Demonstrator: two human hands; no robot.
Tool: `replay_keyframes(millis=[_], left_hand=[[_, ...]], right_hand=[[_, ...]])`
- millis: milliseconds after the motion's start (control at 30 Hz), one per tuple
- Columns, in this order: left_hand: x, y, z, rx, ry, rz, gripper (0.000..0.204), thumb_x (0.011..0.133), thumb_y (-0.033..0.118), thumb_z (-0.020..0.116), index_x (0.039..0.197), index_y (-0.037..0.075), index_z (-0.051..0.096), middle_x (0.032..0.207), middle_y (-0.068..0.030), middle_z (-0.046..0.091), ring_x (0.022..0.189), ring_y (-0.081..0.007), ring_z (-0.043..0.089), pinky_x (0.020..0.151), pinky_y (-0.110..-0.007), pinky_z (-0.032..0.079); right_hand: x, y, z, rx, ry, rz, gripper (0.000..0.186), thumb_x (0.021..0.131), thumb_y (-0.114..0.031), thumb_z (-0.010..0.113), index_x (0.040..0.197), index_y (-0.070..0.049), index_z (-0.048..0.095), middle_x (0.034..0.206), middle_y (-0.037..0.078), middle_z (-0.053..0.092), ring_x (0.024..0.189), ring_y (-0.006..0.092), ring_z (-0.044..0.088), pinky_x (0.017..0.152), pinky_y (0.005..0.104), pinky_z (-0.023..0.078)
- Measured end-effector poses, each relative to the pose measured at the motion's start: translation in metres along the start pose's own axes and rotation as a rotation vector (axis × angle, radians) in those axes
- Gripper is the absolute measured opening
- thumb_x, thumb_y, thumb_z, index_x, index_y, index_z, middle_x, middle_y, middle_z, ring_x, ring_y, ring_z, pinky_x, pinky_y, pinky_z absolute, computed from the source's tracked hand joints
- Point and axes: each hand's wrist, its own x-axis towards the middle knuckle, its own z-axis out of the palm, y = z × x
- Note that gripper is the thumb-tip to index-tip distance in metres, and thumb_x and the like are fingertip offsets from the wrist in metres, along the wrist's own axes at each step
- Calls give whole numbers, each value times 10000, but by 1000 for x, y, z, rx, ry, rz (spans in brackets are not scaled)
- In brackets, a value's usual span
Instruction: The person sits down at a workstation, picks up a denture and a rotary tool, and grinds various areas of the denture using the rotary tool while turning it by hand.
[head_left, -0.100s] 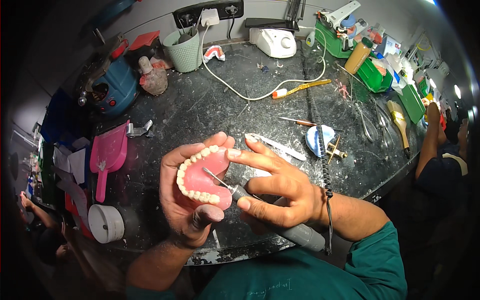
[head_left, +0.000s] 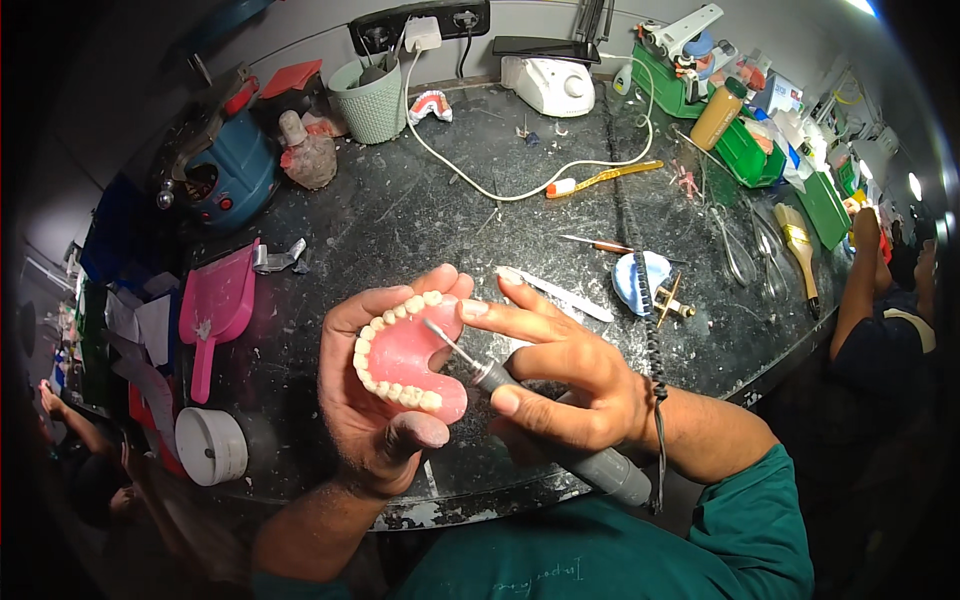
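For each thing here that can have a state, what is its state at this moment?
Left hand: curled around the denture
Denture: held, teeth toward the camera
Right hand: closed on the handpiece
Handpiece: held; whether running, cannot tell
Bur: tip at the denture, contact unclear
Adapter: plugged in
Cup: upright, holding tools
Bottle: capped
Dustpan: lying down
Paintbrush: lying flat

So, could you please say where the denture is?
In the head view, the denture is left of centre, in the left hand, beside the rotary handpiece.
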Motion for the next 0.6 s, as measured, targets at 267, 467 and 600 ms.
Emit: replay_keyframes(millis=[267,467,600], left_hand=[[0,3,1,-23,19,-34,998,701,522,850,1344,-36,329,1410,-312,425,1348,-405,433,1168,-524,317],[0,3,3,-38,26,-39,994,701,516,851,1335,-47,332,1407,-317,426,1345,-413,435,1168,-519,327],[1,2,1,-29,14,-36,996,703,521,848,1335,-49,330,1406,-315,426,1345,-417,433,1165,-517,334]], right_hand=[[-2,-1,2,-26,-17,-5,265,790,56,722,1010,-55,623,960,128,572,1213,484,561,1053,698,335],[-2,1,1,-55,-66,-26,203,827,67,694,967,-40,593,980,141,556,1224,497,546,1033,729,320],[-2,-2,2,-13,11,27,203,804,68,713,956,-36,629,967,139,559,1210,500,556,1038,719,326]])
